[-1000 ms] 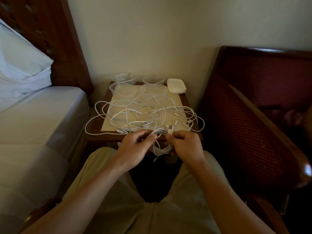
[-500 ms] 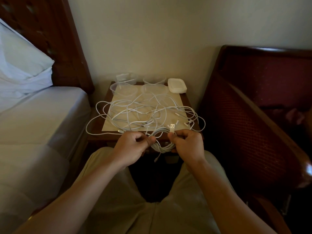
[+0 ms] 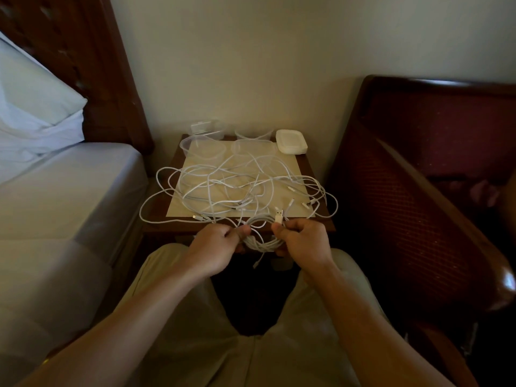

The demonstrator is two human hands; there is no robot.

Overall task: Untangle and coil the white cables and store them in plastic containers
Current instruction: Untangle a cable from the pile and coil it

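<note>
**One cable nearly coiled at the near edge, the tangle waiting behind**

Both hands work just off the near edge of the small table [image 3: 321, 223], over the lap, most likely so the loops can hang free without snagging the loose cables behind them. The left hand [image 3: 215, 247] has its fingers curled round one side of a small coil of white cable [image 3: 261, 241], thumb pressed against it. This looks like the anchoring grip that keeps the loops stacked. The right hand [image 3: 303, 241] clasps the other side and pinches the cable just below its plug [image 3: 278, 216], which stands up above the knuckles. Holding the plug end free suggests it is about to be tucked or wrapped round the bundle to lock it. A short tail dangles below the coil between the knees.

The rest of the white cables [image 3: 237, 188] lie in a loose tangle across the middle of the tabletop, with loops spilling over the left edge and the right edge. They are still to be sorted.

The clear plastic containers [image 3: 202, 145] stand open along the far edge, with a stack of white lids [image 3: 291, 141] at the far right corner. They sit within reach yet out of the working space, so the finished coil can go straight in. One container at the far left seems to hold something, though I cannot tell what.
</note>
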